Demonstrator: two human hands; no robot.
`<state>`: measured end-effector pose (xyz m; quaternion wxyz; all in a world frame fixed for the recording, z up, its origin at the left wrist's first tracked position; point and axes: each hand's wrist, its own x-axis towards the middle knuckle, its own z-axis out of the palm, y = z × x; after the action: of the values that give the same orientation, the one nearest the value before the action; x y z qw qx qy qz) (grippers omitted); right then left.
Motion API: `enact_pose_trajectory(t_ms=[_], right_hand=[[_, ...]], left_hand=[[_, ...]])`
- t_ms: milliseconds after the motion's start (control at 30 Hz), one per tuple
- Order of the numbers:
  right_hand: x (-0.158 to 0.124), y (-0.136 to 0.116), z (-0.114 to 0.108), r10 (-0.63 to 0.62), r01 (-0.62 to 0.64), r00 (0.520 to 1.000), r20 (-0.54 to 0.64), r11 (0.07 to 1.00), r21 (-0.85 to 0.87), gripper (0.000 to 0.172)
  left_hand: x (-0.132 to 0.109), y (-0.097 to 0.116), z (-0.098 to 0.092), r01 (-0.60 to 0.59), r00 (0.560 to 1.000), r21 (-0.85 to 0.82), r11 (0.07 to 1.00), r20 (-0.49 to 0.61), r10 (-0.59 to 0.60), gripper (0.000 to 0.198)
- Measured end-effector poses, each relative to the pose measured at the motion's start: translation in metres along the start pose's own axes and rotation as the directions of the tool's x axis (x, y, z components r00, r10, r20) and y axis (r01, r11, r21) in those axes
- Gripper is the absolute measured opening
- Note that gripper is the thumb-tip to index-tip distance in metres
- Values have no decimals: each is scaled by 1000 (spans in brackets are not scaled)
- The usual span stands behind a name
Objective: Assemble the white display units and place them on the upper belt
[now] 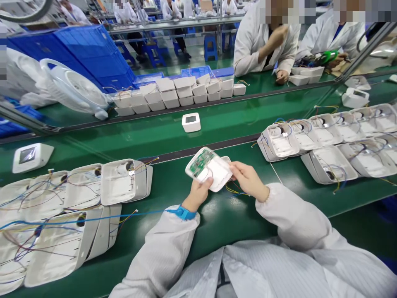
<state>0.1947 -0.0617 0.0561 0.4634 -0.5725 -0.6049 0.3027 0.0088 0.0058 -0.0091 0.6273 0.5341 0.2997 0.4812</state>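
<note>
In front of me my left hand (198, 193) grips a white plastic cover (221, 170) by its lower edge, thumb on top. The cover's inner side faces up, and a green circuit board (202, 160) is fixed at its far left end. On the right side, my right hand (250, 181) is closed, its fingers pinching at a white housing (227, 159) that is mostly hidden behind the cover. Thin coloured wires (235, 190) hang below, between the right fingers and the bench. A blue wrist strap (185, 212) with a cord is around my left wrist.
Open white housings with wires stand in rows at left (116, 184) and right (328, 163). A finished-looking white unit (191, 123) sits on the green bench (229, 223) beyond my hands. Stacked housings (170, 96) line the far side. Co-workers in white coats (252, 37) sit opposite.
</note>
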Motion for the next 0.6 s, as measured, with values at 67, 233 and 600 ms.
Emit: enact_pose_trajectory(t_ms=[67, 233, 600], right_hand=[[-7, -8, -6, -60, 74, 994, 87, 984, -165, 35], [-26, -10, -30, 158, -65, 977, 146, 862, -502, 62], [-63, -7, -58, 159, -147, 924, 349, 987, -63, 21]], left_hand=[[-6, 6, 9, 154, 985, -170, 973, -46, -164, 57], [1, 31, 6, 232, 973, -372, 899, 88, -214, 60], [-2, 27, 0, 401, 915, -510, 761, 180, -362, 72]])
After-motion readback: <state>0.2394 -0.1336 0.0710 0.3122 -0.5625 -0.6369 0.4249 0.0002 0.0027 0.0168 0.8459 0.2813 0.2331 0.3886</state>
